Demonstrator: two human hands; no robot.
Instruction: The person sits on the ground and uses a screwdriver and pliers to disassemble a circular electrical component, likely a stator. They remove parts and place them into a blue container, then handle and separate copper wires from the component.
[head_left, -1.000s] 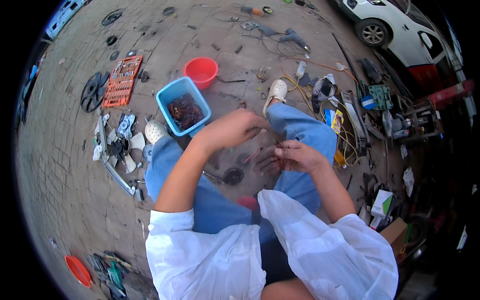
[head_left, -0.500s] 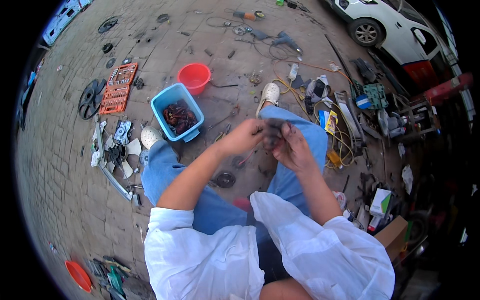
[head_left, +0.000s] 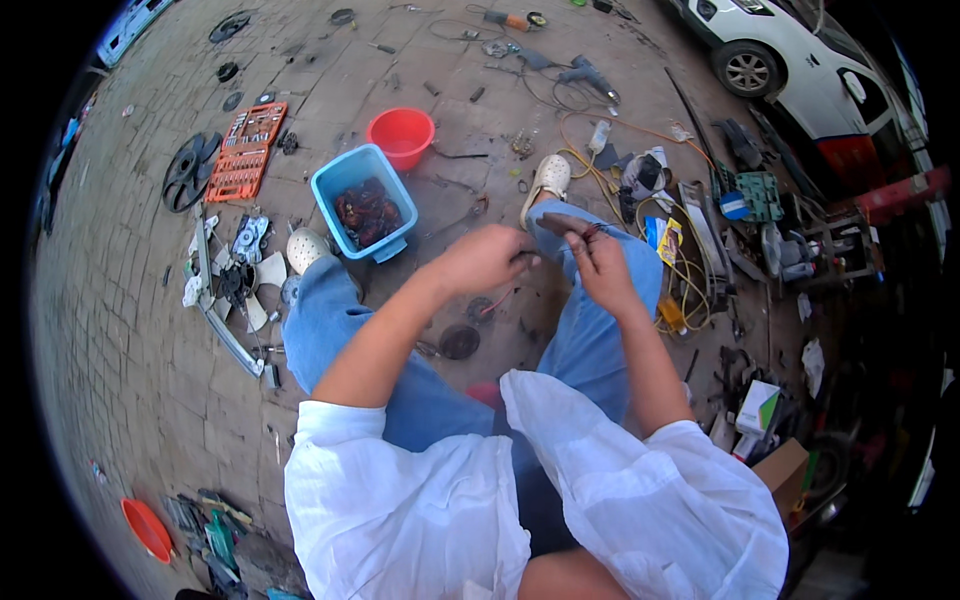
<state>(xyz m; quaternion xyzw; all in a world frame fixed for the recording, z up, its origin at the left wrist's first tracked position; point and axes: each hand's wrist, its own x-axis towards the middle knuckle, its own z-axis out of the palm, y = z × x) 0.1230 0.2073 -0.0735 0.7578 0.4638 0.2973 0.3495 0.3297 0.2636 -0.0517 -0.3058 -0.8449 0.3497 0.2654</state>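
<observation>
My left hand (head_left: 488, 260) is raised between my knees with its fingers curled inward. Whatever lies in its fingertips, if anything, is too small or hidden to name. A short gap away, my right hand (head_left: 604, 270) is closed, thumb against fingers, by a dark brownish patch; I cannot tell whether this is a held piece or grimy fingers. Both hands are smudged dark. Beyond the left hand stands a light-blue plastic tub (head_left: 392, 246) holding dark reddish-brown parts (head_left: 368, 212). Below the hands, a round dark part (head_left: 459, 342) lies on the ground.
Behind the tub sits a red basin (head_left: 401, 138); left of it lies an open orange socket set (head_left: 247, 150). Fan blades and metal pieces (head_left: 240, 280) lie beside my left shoe. On the right are yellow cables (head_left: 690, 285), tools and scrap, with a white car (head_left: 815, 80) beyond.
My hands were together around a blurred dark thing; now they are apart. The left has drawn slightly down, and the right has shifted a little right and up. The view has shifted slightly.
</observation>
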